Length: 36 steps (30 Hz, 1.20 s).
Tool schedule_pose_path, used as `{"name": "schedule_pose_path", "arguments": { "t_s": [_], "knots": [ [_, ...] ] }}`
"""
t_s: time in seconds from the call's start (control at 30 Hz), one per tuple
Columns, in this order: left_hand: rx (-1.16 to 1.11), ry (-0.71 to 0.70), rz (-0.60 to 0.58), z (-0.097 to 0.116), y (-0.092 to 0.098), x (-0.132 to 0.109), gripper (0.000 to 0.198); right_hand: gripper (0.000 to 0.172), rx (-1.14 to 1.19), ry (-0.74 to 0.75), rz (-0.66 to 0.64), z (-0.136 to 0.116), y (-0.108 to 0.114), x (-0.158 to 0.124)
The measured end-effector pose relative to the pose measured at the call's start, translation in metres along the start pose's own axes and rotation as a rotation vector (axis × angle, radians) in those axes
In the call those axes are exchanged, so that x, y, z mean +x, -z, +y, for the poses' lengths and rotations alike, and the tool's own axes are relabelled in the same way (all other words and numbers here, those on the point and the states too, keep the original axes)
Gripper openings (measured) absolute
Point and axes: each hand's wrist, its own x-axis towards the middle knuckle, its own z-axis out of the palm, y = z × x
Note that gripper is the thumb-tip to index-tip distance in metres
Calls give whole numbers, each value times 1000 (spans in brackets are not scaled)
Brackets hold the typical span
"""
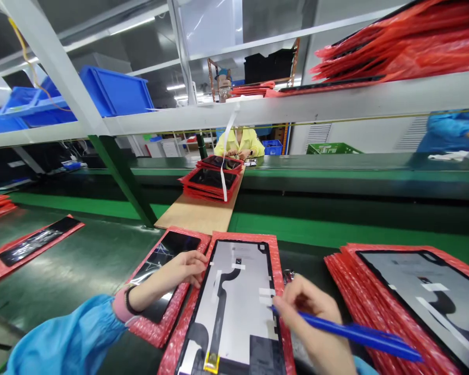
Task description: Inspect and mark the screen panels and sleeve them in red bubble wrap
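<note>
A tablet display panel (pixel 230 307) lies with its grey back up in a red bubble-foam sleeve (pixel 280 297), showing a black flex cable and white tape strips. My right hand (pixel 308 317) holds a blue pen (pixel 359 336), its tip at the panel's right side near the white tape. My left hand (pixel 183 268) rests holding nothing, its fingertips at the sleeve's upper left edge. Under that wrist lies a second panel (pixel 166 255), dark glass up, in its own red sleeve. A stack of sleeved panels (pixel 426 297) sits to the right of my right hand.
A wooden board (pixel 199 213) across the green workbench carries stacked red-sleeved panels (pixel 211 182). Another sleeved panel (pixel 35 242) lies at left. A co-worker (pixel 238 143) sits opposite. Overhead, a white shelf (pixel 336 101) holds blue bins (pixel 113 91) and red sleeves (pixel 398 47).
</note>
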Motion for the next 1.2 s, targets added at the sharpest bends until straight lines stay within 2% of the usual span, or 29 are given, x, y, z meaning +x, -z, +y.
{"name": "schedule_pose_path", "arguments": {
  "t_s": [0.13, 0.3, 0.4, 0.47, 0.6, 0.67, 0.73, 0.83, 0.9, 1.0, 1.1, 1.2],
  "knots": [
    [-117, 104, -8, 9, 1, -8, 32, 34, -289, 6, -174, 10, -26, -16],
    [-294, 204, 3, 14, 3, -12, 31, 33, -430, -6, -310, 23, -28, -12],
    [-338, 213, 19, 13, 1, -7, 27, 32, -321, -9, -331, 24, -26, -6],
    [-331, 171, 13, 14, -5, -3, 25, 33, -195, -15, -323, 22, -26, -3],
    [-294, 93, -95, 19, -27, 0, 25, 35, 31, -41, -326, 17, -24, 2],
    [-320, 87, -98, 19, -38, 1, 27, 35, 187, -90, -313, 16, -19, 5],
    [-382, 44, -65, 18, -45, 1, 33, 36, 232, -112, -268, 15, -14, 7],
    [-471, -85, -10, 17, -52, -3, 42, 41, 5, 13, -146, 13, -6, 8],
    [-506, -195, 41, 20, -55, -8, 43, 43, -144, 113, -110, 9, -3, 6],
    [-535, -326, 80, 27, -61, -18, 47, 42, -217, 163, -57, 4, 2, 2],
    [-552, -357, 69, 32, -66, -23, 48, 41, -278, 219, 83, -1, 7, -1],
    [-549, -365, 64, 33, -68, -23, 45, 41, -395, 323, 108, -4, 10, -2]
  ]
}}
